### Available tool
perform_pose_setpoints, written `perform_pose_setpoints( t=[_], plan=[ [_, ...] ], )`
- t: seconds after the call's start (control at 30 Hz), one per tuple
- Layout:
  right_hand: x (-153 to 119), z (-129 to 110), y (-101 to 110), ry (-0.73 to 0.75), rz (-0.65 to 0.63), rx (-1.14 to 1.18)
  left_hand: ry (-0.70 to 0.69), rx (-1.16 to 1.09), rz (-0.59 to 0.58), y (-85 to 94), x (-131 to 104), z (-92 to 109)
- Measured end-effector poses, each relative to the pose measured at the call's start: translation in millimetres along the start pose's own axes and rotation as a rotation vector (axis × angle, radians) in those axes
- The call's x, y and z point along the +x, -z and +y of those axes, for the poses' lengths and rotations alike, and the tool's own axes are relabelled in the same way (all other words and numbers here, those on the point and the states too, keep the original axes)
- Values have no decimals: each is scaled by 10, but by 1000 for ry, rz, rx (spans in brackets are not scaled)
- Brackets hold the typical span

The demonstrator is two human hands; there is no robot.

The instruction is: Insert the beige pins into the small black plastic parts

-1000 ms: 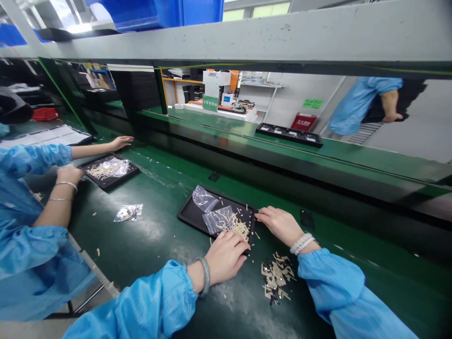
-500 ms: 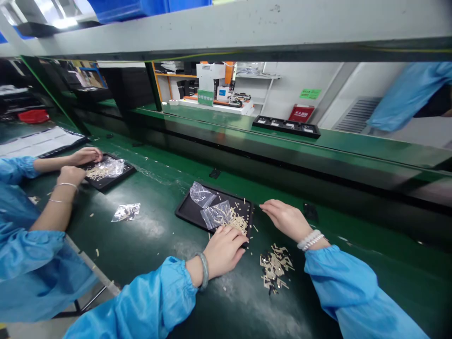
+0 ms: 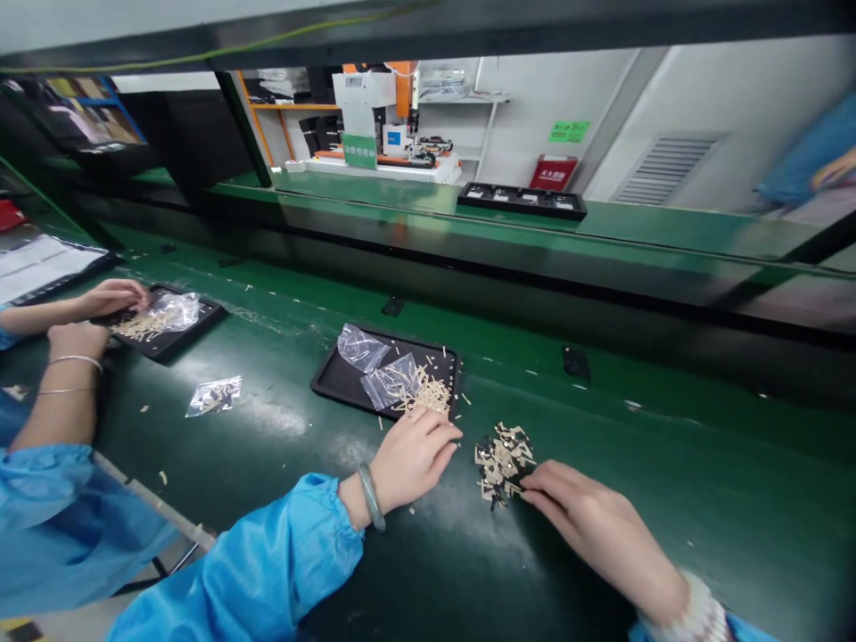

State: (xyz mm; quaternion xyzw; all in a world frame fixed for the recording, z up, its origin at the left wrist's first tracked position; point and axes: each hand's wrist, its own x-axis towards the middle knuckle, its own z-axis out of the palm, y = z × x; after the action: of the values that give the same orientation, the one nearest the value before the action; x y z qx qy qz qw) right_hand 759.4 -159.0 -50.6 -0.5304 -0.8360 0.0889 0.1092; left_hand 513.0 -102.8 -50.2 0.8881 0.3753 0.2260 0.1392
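Drawn close together, the thumb and forefinger of the right hand (image 3: pixel 595 526) were at the right edge of the pile of small beige-and-black pieces (image 3: pixel 503 462); whether they gripped a piece could not be told. The pile lay loose on the dark green table (image 3: pixel 274 464), just beyond those fingertips and to the right of the left hand (image 3: pixel 411 455). That hand was bent at the near right corner of a black tray (image 3: pixel 334 379), beside its beige strips (image 3: pixel 432 394); whether it held anything could not be told. Two clear bags (image 3: pixel 391 382) lay in the tray, left of most of the strips. Farther left, another small bag (image 3: pixel 214 395) lay on the table, and another person's hands (image 3: pixel 78 339) were at a second black tray (image 3: pixel 174 343) with similar strips and clear plastic.
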Motion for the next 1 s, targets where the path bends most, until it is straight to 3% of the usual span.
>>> perform_pose_setpoints(
  t=[0.17,0.47,0.87,1.0],
  plan=[
    [-31,-69,-195,-52,107,-4,-88,32,-87,-44,-31,196],
    [6,-119,-194,-124,77,75,-35,-89,-116,-69,-74,356],
    [-65,-151,-180,-171,143,73,-166,221,-129,-431,200,467],
    [-72,-189,-238,-125,175,8,-158,184,-96,-481,220,458]
  ],
)
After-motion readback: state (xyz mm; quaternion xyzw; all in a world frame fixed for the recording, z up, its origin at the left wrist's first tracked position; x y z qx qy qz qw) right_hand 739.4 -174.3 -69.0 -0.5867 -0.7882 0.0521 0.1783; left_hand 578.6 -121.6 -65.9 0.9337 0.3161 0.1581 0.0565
